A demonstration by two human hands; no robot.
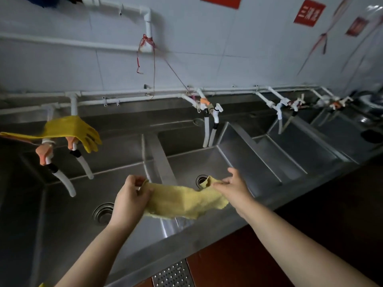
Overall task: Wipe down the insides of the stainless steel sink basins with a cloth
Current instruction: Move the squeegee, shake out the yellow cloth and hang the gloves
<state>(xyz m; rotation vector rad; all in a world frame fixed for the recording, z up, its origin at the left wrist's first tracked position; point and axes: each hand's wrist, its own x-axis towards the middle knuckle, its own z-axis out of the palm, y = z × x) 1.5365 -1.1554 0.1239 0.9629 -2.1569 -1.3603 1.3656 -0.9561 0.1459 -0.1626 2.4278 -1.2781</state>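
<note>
Cloth: a yellow cloth (182, 200) is stretched in the air between both hands, above the divider between the two nearest basins and clear of the steel.
Left hand: the left hand (129, 198) holds the cloth's left end, its fingers (143, 190) curled and pinching the bunched edge.
Right hand: the right hand (233, 186) pinches the cloth's right corner between thumb and fingertips (the little finger sticks up, free of the cloth).
Left basin: the left basin (68, 206) lies under the left forearm, with a round drain (103, 213) in its floor just left of the wrist.
Middle basin: the middle basin (186, 162) sits beyond the cloth; its drain (200, 180) shows just behind the cloth's right corner.
Far basins: further basins (296, 148) run off to the right.
Taps: white taps (211, 112) with short hoses hang from the pipes along the back edge, over each basin.
Glove: a yellow glove (70, 129) is draped over the taps at the left.
Wall: white tiles (207, 48) carrying red signs (309, 13) and red string (145, 44) tied to a pipe.
Floor: a perforated metal grate (173, 275) lies below the sink's front rim.
</note>
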